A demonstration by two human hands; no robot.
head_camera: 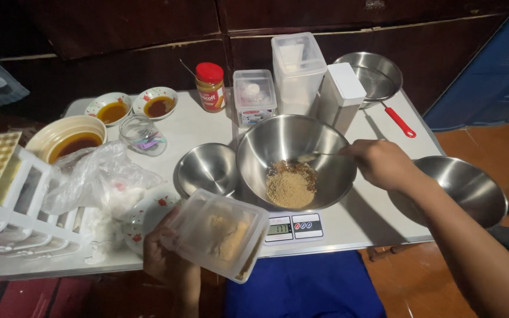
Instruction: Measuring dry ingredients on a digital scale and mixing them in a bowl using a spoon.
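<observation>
Two hands busy, right hand (381,164) spoon (319,155) in steel bowl (325,141), left hand (163,259) plastic tub (219,234)

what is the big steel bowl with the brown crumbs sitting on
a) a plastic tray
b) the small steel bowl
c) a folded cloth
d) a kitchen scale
d: the big steel bowl with brown crumbs rests on a kitchen scale, whose display sticks out under its near rim.

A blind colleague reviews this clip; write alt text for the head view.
The right hand holds a spoon over brown crumbs in a steel bowl on a scale; the left hand holds a clear plastic tub.
</observation>
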